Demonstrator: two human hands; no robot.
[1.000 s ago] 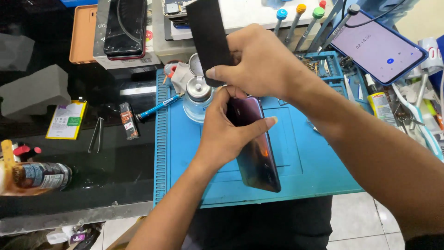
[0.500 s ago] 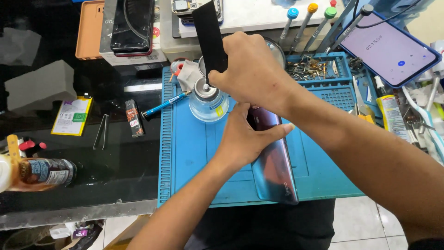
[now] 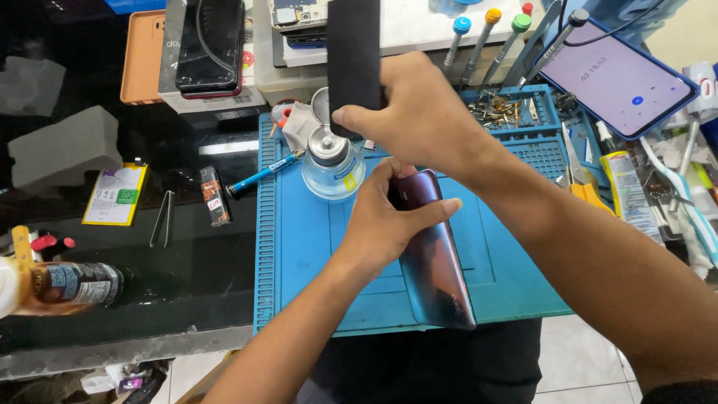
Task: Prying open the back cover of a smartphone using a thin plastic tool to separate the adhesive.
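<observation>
**Phone held on edge over the mat**

My left hand (image 3: 385,228) grips the phone (image 3: 434,251), tilted on the blue mat (image 3: 299,284); my right hand (image 3: 415,112) clutches a black panel (image 3: 353,52). Mid-separation, I judge; next calls for steady support.

A glossy black worktop (image 3: 187,277) catches bright overhead light, its worn grey front edge (image 3: 127,348) running along below. Beneath it shows pale tiled floor (image 3: 580,352). A blue ridged mat (image 3: 314,254) covers the bench's middle.
</observation>
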